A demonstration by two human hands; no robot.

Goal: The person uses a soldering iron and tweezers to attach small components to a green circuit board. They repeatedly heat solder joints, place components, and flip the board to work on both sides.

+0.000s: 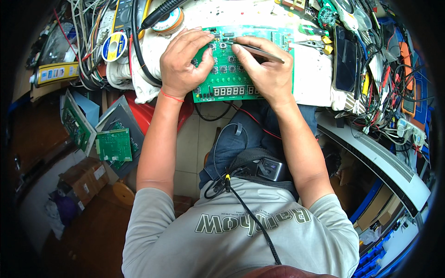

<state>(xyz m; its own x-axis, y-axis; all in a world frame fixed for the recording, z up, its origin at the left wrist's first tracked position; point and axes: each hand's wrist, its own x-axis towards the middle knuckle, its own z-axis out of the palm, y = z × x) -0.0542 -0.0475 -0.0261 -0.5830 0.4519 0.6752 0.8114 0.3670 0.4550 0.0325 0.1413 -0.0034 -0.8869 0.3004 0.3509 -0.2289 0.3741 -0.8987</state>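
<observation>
A green circuit board (241, 78) with push buttons and white seven-segment displays (229, 91) lies on the white-covered bench in front of me. My left hand (184, 61) rests over its upper left part, fingers stretched forward and thumb apart, with no held thing visible. Between the thumb and fingers of my right hand (270, 69) is a pair of dark tweezers (259, 52). Their tips point left toward small parts near the top of the board. My fingers partly cover the board's left and right sides.
At the left are a solder spool (114, 47), a multimeter (124, 15) and a yellow can (56, 72). Pliers (311, 45) and a dark phone (346, 65) lie right of the board, beside tangled cables. More circuit boards (114, 144) stand low at the left.
</observation>
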